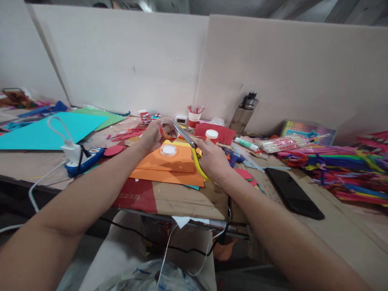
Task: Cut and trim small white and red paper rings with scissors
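My right hand (210, 157) grips a pair of scissors (185, 135) with yellow handles, the steel blades pointing up and to the left. My left hand (151, 136) is closed on a round hollow piece (169, 129), pale with red and brown on it; whether it is a cup or a tape roll I cannot tell. The blade tips meet this piece at its right side. Beneath both hands lie sheets of orange paper (169, 165), with a round white lid-like ring (168, 150) on top. A red container with a white top (211, 134) stands just behind my right hand.
A black phone (294, 193) and bundled pipe cleaners (345, 165) lie at the right. Behind are a tilted bottle (242, 115), a glue stick (246, 144) and a red-white cup (194, 119). Blue card (51, 129) and a blue power strip (83, 161) with cables occupy the left.
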Available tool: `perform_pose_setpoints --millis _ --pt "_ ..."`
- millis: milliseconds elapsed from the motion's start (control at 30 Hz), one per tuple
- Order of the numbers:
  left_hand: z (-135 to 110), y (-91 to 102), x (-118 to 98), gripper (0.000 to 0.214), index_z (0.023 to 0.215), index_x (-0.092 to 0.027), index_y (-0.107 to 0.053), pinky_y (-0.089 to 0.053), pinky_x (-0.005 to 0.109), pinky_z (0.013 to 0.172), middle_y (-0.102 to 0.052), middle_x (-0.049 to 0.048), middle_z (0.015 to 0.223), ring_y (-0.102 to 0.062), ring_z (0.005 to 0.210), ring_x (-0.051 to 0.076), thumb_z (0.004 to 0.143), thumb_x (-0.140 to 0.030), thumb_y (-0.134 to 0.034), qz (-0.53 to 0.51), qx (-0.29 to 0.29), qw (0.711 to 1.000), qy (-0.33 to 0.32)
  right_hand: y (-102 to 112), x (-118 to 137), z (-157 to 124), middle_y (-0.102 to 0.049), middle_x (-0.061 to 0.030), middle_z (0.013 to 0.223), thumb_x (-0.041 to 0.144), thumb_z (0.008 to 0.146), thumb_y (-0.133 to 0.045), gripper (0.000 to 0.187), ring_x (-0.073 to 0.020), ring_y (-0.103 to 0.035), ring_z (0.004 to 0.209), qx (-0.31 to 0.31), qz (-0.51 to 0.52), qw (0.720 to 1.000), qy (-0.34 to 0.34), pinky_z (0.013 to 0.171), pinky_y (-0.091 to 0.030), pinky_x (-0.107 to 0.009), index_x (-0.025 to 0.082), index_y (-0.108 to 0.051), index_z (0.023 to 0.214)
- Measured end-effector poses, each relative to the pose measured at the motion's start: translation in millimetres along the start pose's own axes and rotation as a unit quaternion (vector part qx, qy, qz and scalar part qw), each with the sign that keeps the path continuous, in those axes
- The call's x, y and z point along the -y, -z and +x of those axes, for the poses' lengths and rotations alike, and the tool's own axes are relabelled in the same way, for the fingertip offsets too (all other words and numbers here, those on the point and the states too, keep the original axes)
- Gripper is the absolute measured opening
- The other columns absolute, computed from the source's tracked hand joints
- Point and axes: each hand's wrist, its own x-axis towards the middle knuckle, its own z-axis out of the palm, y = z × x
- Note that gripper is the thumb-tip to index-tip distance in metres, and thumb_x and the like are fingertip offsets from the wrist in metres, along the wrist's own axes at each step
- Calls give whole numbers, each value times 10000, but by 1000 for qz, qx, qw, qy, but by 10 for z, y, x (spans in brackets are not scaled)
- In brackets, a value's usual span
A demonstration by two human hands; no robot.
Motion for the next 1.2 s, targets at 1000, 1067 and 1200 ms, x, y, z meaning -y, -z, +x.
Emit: perform_pose_setpoints --millis 1000,1067,1200 --pt "30 55 81 220 639 -144 -543 -429 192 492 -514 -26 568 -520 509 73 733 -251 -711 1 -11 1000 -10 -13 8 -8 -645 -142 1160 248 931 -453 399 -265 -628 981 -4 13 1000 -10 705 -429 -319 219 -570 1311" --pt "43 79 91 216 656 -141 -564 -430 195 492 -542 -16 584 -531 519 78 730 -269 -722 12 -4 1000 -18 -19 2 -4 -648 -142 1166 234 924 -450 394 -268 -634 975 -4 8 1000 -10 697 -431 -322 213 -575 1297" --pt "81 161 151 226 679 -142 -583 -428 200 483 -567 -6 613 -549 536 87 725 -293 -744 25 -3 999 -34 -33 -10 1 -651 -144 1191 205 921 -435 401 -269 -635 988 5 0 1000 0 713 -439 -327 203 -564 1301"
